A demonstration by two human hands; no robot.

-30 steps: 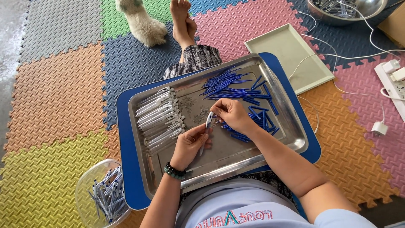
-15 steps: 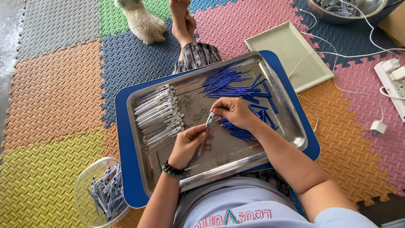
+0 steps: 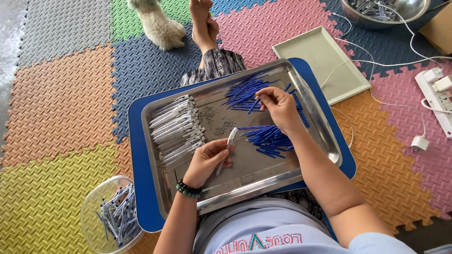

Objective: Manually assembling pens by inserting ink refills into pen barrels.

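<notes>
A steel tray (image 3: 263, 181) rests on a blue board (image 3: 141, 188) over my lap. My left hand (image 3: 207, 160) holds a white pen barrel (image 3: 228, 143) upright over the tray's middle. My right hand (image 3: 278, 107) reaches to the far pile of blue refills (image 3: 242, 91) and pinches one refill (image 3: 254, 104) between thumb and fingers. A second heap of blue refills (image 3: 268, 136) lies just below that hand. White pen barrels (image 3: 176, 127) are stacked at the tray's left side. Small metal springs (image 3: 216, 120) are scattered between the stacks.
A clear bowl (image 3: 110, 214) with assembled pens sits at lower left on the foam mats. A pale green tray (image 3: 322, 63) lies at upper right, beside white cables, a power strip (image 3: 435, 94) and a metal bowl (image 3: 381, 9). A furry animal (image 3: 157, 23) and bare feet (image 3: 205, 21) are ahead.
My right hand has left the pen barrel and moved up and right to the far refill pile, closing on one refill. My left hand still holds the barrel.
</notes>
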